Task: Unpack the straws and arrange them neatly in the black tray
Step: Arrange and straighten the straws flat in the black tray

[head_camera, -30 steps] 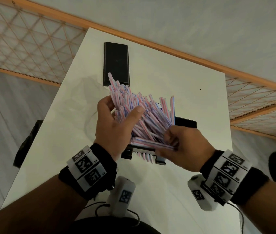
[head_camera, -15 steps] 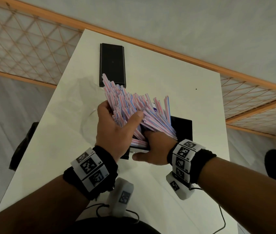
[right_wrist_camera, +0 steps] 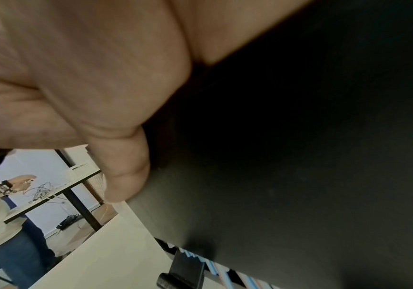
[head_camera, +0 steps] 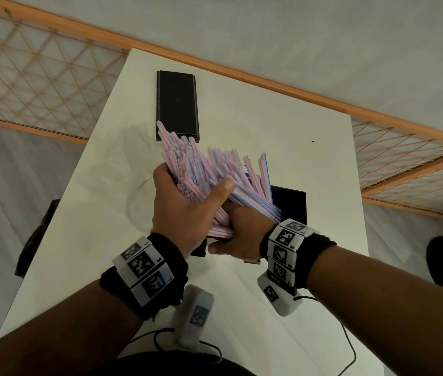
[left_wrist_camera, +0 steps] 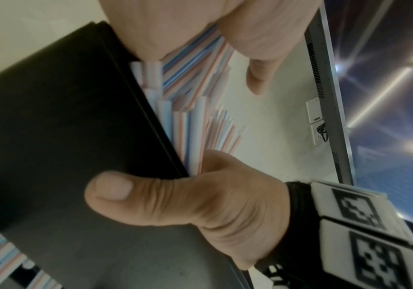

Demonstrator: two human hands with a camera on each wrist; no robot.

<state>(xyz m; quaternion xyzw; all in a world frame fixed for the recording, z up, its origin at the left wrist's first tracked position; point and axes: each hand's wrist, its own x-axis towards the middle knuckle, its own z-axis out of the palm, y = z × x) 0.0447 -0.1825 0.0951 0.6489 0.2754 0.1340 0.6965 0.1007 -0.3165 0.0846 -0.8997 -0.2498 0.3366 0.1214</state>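
From the head view, the left hand (head_camera: 185, 210) wraps its fingers round a fanned bundle of striped straws (head_camera: 215, 175) above the black tray (head_camera: 292, 203), whose near end the right hand (head_camera: 242, 234) grips. A second black tray (head_camera: 177, 104) lies further off on the white surface (head_camera: 269, 118).

The left wrist view shows the right thumb pressed on the tray's dark wall, straws just behind it.

In the right wrist view, fingers curl against the black wall; another person (right_wrist_camera: 0, 215) stands beyond.

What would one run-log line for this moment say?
left hand: grips fanned straws | right hand: grips black tray, thumb on its side | second black piece: on white table | straws: not yet arranged
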